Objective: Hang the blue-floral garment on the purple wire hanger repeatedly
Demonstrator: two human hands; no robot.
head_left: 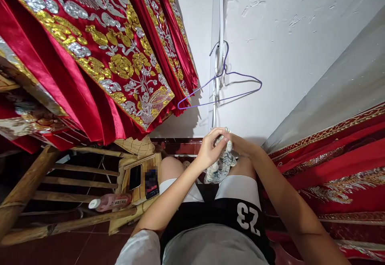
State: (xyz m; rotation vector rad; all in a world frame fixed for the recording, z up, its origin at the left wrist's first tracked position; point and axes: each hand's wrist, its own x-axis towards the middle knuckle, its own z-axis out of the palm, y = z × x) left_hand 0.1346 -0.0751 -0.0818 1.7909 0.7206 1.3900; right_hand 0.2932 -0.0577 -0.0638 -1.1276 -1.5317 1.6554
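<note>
1. White plaster wall (285,36) fills the background. An empty purple wire hanger (222,90) is hooked on a pipe that runs down it.
2. Red garments (99,56) with gold and silver embroidery hang at upper left. More red embroidered cloth (337,164) lies at the right.
3. The person sits in black shorts (246,217) printed with 23, bare knees apart.
4. A small pale patterned cloth piece (221,168) hangs between the knees, held up at its top edge.
5. The left hand (209,148) has its grip pressed together, pinching that top edge. The right hand (242,144) pinches the same spot from the other side, fingertips meeting the left's.
6. As far as I can judge, the work is under way. The piece is bunched in the fingers and not laid down or hung, and the hanger is bare. How much of it is worked cannot be told.
7. Count: one hanger and one cloth piece in hand. On the small bamboo tabletop (143,164) at left lie two phones (135,176), and one pink bottle (110,201) lies at its edge.
</note>
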